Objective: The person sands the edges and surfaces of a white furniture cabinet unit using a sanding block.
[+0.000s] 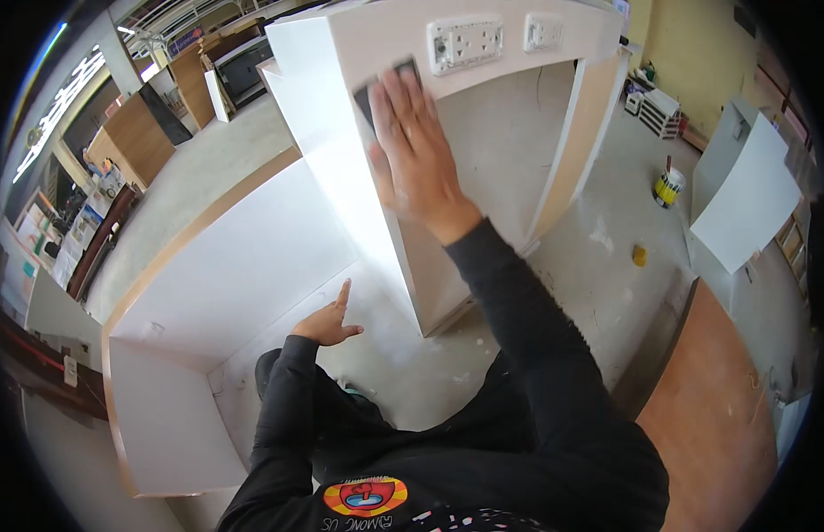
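Note:
My right hand (416,146) lies flat over a dark, thin pad (407,69) and presses it on the pale front face of a white cabinet (345,142). Its fingers are stretched out, pointing up toward the cabinet's top edge. Right of the hand, a white socket plate (466,44) is set in that face, with a second socket plate (544,33) farther right. My left hand (330,321) holds nothing, its index finger and thumb apart, low in front of a white open box unit (226,257) with wood-coloured edges.
A curved brown panel (714,399) stands at the lower right. Beyond it are a small yellow object (640,256), a paint can (668,188) and a white panel (751,191). Wooden boards (135,152) lean at the back left.

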A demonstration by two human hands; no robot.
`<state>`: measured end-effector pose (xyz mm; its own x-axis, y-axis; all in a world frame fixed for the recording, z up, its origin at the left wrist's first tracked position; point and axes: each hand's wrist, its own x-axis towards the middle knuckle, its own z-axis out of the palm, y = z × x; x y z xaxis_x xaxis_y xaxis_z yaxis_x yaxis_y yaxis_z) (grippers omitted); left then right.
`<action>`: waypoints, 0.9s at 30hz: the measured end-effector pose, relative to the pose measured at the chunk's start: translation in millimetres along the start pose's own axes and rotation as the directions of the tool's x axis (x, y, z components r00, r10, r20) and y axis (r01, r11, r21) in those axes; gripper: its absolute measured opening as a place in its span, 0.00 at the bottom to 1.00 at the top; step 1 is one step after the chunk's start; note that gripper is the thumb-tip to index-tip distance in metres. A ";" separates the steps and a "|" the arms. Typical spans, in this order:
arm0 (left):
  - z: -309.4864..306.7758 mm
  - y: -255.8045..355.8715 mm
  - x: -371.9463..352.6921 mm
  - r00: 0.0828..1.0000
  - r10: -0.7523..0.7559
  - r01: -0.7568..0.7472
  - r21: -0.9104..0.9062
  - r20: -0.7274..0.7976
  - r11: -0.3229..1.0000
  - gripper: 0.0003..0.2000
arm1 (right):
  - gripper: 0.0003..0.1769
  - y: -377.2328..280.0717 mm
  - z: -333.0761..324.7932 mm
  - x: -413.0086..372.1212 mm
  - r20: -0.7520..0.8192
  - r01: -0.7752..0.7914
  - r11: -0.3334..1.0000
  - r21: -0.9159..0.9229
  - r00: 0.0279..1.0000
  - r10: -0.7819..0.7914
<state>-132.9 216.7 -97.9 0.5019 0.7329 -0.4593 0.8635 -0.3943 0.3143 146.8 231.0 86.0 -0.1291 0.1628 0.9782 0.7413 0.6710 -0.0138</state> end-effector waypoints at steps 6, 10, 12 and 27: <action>3.8 -6.4 3.5 0.996 0.072 -0.072 0.006 -0.057 0.997 0.58 | 0.38 6.1 -4.3 27.5 -0.132 0.064 0.984 -0.168 0.987 -0.087; -5.4 5.9 -2.1 0.999 0.030 -0.032 -0.062 -0.038 0.998 0.58 | 0.37 12.3 0.3 19.5 -0.153 0.024 0.989 -0.145 0.987 -0.046; -4.2 7.9 -7.1 0.999 0.042 -0.044 -0.115 -0.022 0.992 0.58 | 0.35 14.3 -6.7 54.3 -0.214 0.086 0.993 -0.086 0.971 -0.102; -4.4 -0.9 -8.2 0.998 0.044 -0.045 -0.040 -0.045 0.998 0.57 | 0.36 -7.3 14.5 23.2 -0.241 0.022 0.994 -0.107 0.969 -0.047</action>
<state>-138.1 213.5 -90.8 0.5363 0.7391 -0.4076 0.8372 -0.4047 0.3678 128.9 240.3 105.7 -0.0010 -0.0485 0.9988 0.8046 0.5931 0.0296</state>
